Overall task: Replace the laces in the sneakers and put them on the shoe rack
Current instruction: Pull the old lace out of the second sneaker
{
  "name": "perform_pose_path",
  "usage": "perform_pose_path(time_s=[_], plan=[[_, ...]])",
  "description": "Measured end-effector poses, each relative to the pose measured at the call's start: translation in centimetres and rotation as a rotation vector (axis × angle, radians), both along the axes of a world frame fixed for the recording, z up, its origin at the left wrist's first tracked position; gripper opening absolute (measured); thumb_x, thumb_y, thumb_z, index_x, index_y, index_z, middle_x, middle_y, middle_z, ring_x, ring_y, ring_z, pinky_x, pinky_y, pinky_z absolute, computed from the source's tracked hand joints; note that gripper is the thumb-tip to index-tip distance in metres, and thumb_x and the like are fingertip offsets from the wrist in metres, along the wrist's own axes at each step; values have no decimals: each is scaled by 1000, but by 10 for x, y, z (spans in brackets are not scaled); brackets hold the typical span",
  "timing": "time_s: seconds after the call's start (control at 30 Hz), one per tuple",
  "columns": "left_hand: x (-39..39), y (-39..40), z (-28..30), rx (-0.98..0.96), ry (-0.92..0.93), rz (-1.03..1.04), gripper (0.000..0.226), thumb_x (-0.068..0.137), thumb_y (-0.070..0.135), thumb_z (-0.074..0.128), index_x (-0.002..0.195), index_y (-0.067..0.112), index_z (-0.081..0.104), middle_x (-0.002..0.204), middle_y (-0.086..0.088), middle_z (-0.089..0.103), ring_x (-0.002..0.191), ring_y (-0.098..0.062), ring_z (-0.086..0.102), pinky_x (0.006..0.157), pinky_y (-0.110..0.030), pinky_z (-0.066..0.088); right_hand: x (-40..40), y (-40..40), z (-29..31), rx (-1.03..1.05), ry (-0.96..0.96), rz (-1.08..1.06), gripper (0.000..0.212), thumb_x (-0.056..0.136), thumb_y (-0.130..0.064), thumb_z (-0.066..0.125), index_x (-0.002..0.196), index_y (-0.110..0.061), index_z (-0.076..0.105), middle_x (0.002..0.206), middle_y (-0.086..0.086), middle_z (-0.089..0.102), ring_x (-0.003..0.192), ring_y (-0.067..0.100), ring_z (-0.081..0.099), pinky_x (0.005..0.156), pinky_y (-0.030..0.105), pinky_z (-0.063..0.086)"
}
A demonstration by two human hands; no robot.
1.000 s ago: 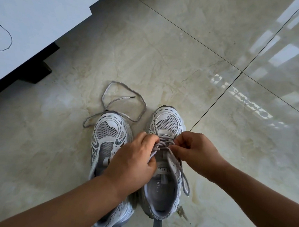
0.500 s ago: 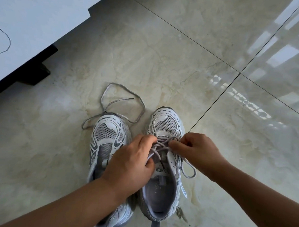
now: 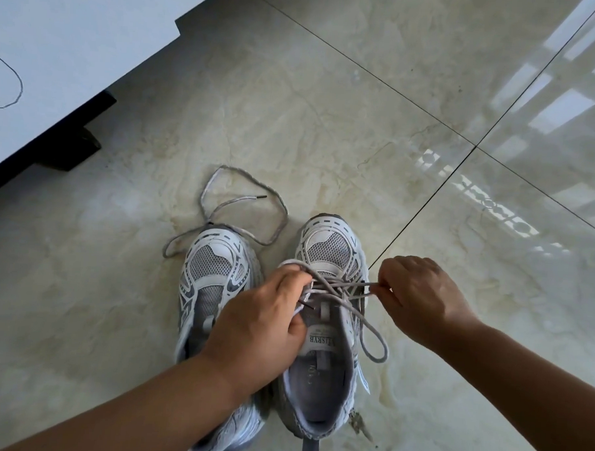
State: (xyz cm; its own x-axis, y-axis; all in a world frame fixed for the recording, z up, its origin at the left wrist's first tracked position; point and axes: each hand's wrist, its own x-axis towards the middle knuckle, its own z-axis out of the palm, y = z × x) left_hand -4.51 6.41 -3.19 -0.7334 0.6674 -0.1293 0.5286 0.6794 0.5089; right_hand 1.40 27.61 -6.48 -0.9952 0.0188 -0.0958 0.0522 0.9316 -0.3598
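Two grey-and-white sneakers stand side by side on the floor, toes pointing away from me. The right sneaker (image 3: 329,247) carries a grey lace (image 3: 341,290) crossed over its tongue, with a loop hanging off its right side. My left hand (image 3: 261,322) pinches the lace strand on the left side of that shoe and covers part of the left sneaker (image 3: 216,266). Just right of the shoe, my right hand (image 3: 419,299) pinches the other strand and holds it taut. A loose grey lace (image 3: 242,202) lies curled on the floor past the left sneaker's toe.
A white cabinet (image 3: 58,54) on dark feet juts in from the upper left. Glossy beige marble tiles (image 3: 294,106) with dark grout lines spread around the shoes, with window glare at the upper right.
My hands have drawn apart, the right one moving out to the right and pulling the lace strand sideways. The side loop has grown longer and hangs lower.
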Motion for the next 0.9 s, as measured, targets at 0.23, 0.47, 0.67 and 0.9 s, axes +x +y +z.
perform_pose_path(time_s=[0.23, 0.47, 0.67, 0.9], plan=[[-2, 0, 1, -42, 4, -35, 56, 57, 4, 67, 111, 17, 57, 111, 1, 64, 63, -22, 67, 50, -27, 52, 2, -17, 14, -269, 168, 55, 6, 75, -19, 61, 78, -14, 63, 69, -14, 43, 61, 3, 38, 59, 17, 32], [-2, -1, 2, -52, -7, -46, 55, 59, 5, 67, 112, 16, 58, 113, 1, 64, 67, -20, 68, 54, -25, 51, -7, -25, 9, -252, 121, 105, 17, 80, -22, 54, 69, -12, 62, 66, -2, 54, 59, 17, 50, 58, 23, 38], [-2, -1, 0, -69, 24, -35, 57, 56, 7, 67, 111, 16, 58, 109, 2, 65, 60, -19, 66, 48, -24, 49, 10, 5, -5, 127, 29, 37, 22, 64, -3, 73, 58, -13, 54, 58, 0, 50, 55, 24, 51, 55, 29, 40], [-2, 0, 2, -98, 34, -41, 64, 50, 8, 74, 112, 15, 61, 117, 1, 64, 63, -17, 68, 51, -23, 51, 1, -15, 9, -139, 109, 86, 16, 74, -34, 60, 81, -20, 66, 74, -5, 57, 69, 18, 54, 64, 26, 38]])
